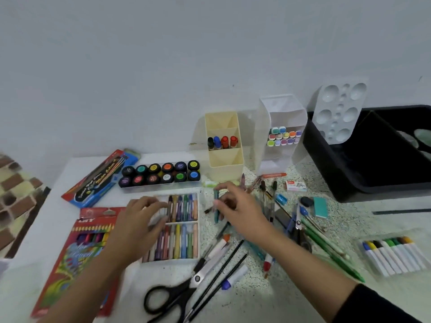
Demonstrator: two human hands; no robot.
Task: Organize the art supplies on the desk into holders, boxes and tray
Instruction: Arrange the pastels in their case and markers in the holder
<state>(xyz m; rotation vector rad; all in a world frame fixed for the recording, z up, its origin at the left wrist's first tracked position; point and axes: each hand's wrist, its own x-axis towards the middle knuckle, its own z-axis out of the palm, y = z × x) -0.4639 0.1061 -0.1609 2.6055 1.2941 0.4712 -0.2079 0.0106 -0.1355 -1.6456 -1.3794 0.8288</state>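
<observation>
A clear box of oil pastels [182,229] lies at the middle of the desk, with two rows of coloured sticks. My left hand [142,220] rests on its upper left part, fingertips on the empty slots beside the sticks. My right hand [235,210] pinches a teal pastel stick [216,209] just right of the box, held nearly upright. A cream holder [225,145] with four markers and a clear holder [281,136] with pastel-capped markers stand at the back. A black tray [363,173] sits at the back right.
A paint-pot box [161,174], a brush pack [98,178] and a coloured-pencil pack [77,257] lie to the left. Black scissors [172,294], loose pens, pencils, erasers, a sharpener [281,198] and a marker set [394,257] are scattered front and right. A white palette [338,113] leans in the tray.
</observation>
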